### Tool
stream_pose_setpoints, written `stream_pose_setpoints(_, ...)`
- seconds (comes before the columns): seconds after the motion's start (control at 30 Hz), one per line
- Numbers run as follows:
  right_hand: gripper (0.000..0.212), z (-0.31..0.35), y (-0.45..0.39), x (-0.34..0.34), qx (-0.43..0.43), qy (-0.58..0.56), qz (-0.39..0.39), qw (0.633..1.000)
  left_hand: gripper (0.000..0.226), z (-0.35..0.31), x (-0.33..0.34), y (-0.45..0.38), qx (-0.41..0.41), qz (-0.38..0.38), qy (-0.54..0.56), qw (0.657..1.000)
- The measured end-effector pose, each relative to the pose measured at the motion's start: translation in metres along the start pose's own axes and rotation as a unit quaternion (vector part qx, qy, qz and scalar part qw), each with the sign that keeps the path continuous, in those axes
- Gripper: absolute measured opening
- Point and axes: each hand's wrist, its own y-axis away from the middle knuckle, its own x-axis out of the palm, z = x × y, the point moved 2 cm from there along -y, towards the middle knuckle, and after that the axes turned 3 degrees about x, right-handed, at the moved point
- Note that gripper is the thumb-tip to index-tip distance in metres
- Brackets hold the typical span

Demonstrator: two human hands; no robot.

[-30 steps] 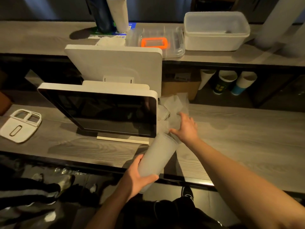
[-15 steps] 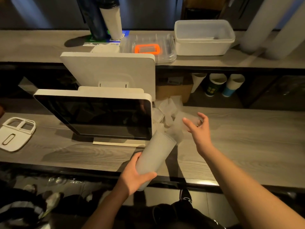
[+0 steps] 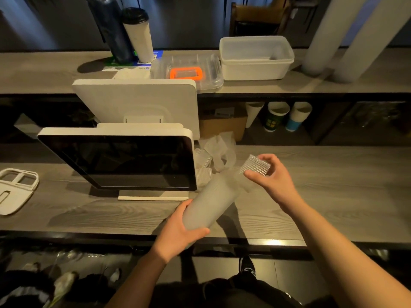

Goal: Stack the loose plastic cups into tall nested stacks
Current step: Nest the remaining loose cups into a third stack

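Your right hand pinches one ribbed loose cup by its base, just beside the mouth of the nested stack that your left hand grips above the desk's near edge. These cups look thin, light and easily crushed; hold them gently. More loose cups lie by the monitor.

blur: cup in my right hand smears at its mouth | hidden: stack base behind my left hand
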Motion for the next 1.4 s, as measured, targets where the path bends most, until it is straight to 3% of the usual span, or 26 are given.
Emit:
stream_pose_setpoints(0.17,0.055,0.012,0.001,0.001,0.004,0.056,0.102,0.993,0.082,-0.001,-0.003,0.000,0.022,-0.008,-0.049,0.999)
stream_pose_setpoints(0.3,0.064,0.017,0.005,0.003,0.006,0.091,0.117,0.989,0.085,-0.004,-0.005,0.002,0.034,-0.013,-0.069,0.997)
stream_pose_setpoints(0.43,0.049,0.020,0.005,0.011,-0.018,0.135,0.153,0.979,0.087,-0.004,-0.006,0.004,0.042,-0.014,-0.083,0.996)
stream_pose_setpoints(0.7,0.051,0.010,0.016,0.046,0.021,0.061,0.214,0.975,0.083,-0.009,0.002,0.000,0.030,-0.030,-0.036,0.998)
stream_pose_setpoints(0.83,0.057,-0.002,-0.005,0.041,0.049,0.003,0.133,0.990,0.084,-0.004,0.009,-0.006,-0.009,-0.032,0.017,0.999)
stream_pose_setpoints(0.97,0.042,-0.025,-0.035,0.028,0.073,0.016,0.048,0.996,0.091,-0.004,0.017,-0.010,-0.046,-0.048,0.061,0.996)
stream_pose_setpoints(1.2,0.095,-0.086,-0.080,0.035,0.113,0.217,0.086,0.966,0.114,0.000,0.037,-0.020,-0.123,-0.046,0.073,0.989)
stream_pose_setpoints(1.4,0.103,-0.102,-0.096,0.064,0.094,0.272,0.143,0.947,0.116,0.002,0.041,-0.024,-0.155,-0.065,0.098,0.981)
